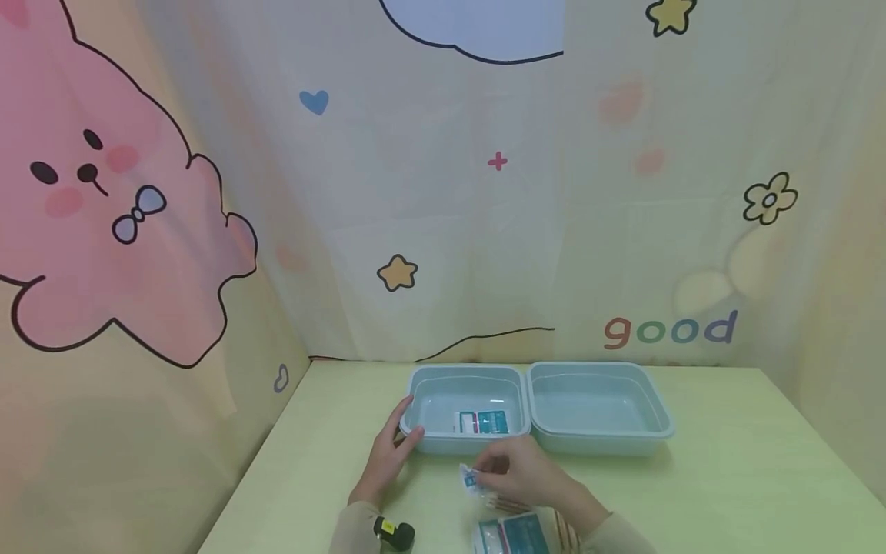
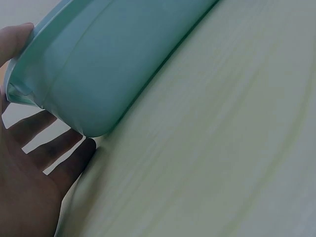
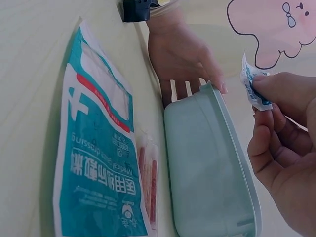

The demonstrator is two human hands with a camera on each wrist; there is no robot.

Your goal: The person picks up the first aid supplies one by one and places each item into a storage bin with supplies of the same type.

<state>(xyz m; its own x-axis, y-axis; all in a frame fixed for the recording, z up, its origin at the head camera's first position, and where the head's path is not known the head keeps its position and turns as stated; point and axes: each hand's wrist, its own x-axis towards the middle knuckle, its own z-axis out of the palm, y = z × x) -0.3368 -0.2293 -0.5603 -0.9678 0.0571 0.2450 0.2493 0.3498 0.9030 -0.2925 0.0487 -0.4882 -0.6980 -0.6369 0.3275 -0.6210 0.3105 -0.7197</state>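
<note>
My right hand (image 1: 529, 475) pinches a small white-and-blue packet (image 3: 256, 88) between thumb and fingers, just in front of the left plastic tub (image 1: 453, 445). That tub is pale blue-green and holds a flat white-and-teal packet (image 1: 493, 422). With my left hand (image 1: 389, 459) I hold the tub's left end; the thumb lies at the rim and the fingers spread along the outer wall, as the left wrist view shows. Below my right hand lies a white-and-teal medical dressing pouch (image 3: 101, 163), with a clear packet of thin reddish-brown sticks (image 3: 150, 182) beside it.
A second pale blue-green tub (image 1: 602, 444) stands against the right side of the first. Both rest on a yellow-green tabletop (image 1: 734, 462). A printed cloth backdrop (image 1: 443, 192) rises behind and along the sides. A dark wrist device (image 1: 396, 533) sits on my left wrist.
</note>
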